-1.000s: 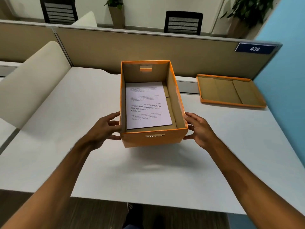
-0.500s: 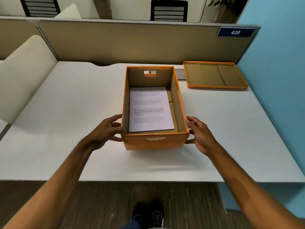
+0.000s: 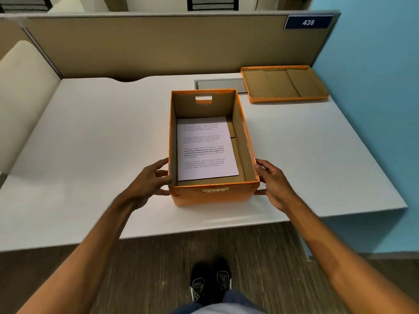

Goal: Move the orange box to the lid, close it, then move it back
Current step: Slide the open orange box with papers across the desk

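An open orange box [image 3: 213, 196] stands near the front edge of the white desk [image 3: 90, 143], a printed sheet of paper [image 3: 206, 148] lying flat on its bottom. My left hand [image 3: 149, 180] presses against its left wall and my right hand [image 3: 274, 182] against its right wall, gripping it between them at the near corners. The orange lid [image 3: 284, 83] lies upside down at the desk's back right corner, well apart from the box.
A beige partition [image 3: 158, 44] with a blue "438" sign [image 3: 308, 22] bounds the desk at the back. A blue wall [image 3: 374, 87] closes the right side. A grey cable flap [image 3: 218, 86] sits behind the box. A cream divider [image 3: 20, 94] stands left. My shoes [image 3: 210, 284] are below.
The view has tilted down and pulled back, so the floor and shoes now show. Both hands stay on the box's sides; the box sits lower toward the desk's front edge.
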A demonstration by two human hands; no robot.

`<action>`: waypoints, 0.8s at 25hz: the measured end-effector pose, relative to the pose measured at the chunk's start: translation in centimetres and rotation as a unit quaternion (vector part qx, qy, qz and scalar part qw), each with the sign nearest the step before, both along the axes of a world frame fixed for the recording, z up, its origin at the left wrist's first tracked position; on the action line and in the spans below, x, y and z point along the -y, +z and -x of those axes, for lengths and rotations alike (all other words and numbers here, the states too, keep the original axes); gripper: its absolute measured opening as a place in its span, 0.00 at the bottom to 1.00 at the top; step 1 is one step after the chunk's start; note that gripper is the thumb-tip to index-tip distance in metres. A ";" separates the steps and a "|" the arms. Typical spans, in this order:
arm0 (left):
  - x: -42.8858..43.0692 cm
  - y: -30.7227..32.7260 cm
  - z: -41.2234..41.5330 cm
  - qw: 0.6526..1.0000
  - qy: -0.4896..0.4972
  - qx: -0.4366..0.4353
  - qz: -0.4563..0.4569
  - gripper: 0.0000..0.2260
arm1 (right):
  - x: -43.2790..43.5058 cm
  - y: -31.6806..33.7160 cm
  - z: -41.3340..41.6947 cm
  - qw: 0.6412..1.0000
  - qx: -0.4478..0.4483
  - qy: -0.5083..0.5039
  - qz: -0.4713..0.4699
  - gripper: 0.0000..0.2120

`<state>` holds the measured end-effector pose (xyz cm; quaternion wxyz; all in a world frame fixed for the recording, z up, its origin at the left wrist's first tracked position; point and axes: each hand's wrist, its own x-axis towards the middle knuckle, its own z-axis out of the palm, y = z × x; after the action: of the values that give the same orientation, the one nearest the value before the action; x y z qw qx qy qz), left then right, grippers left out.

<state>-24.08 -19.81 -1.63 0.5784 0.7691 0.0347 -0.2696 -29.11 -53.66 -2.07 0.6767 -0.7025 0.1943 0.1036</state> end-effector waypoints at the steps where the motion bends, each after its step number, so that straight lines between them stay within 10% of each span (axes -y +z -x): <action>1: 0.0 -0.1 0.2 1.000 0.002 0.000 0.000 0.31 | -0.1 -0.1 0.2 1.000 0.000 -0.002 -0.001 0.17; 13: 0.8 -0.5 1.4 0.997 0.021 0.037 -0.072 0.34 | -0.2 -0.5 0.8 1.000 0.011 -0.015 0.020 0.16; 20: 3.8 0.9 1.4 0.957 0.080 0.208 -0.185 0.40 | 1.1 -0.4 -0.5 0.994 0.044 -0.069 0.077 0.16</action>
<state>-25.47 -23.65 -0.77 0.4401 0.8965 0.0238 -0.0452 -28.65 -54.74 -2.50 0.6337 -0.7415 0.2201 0.0103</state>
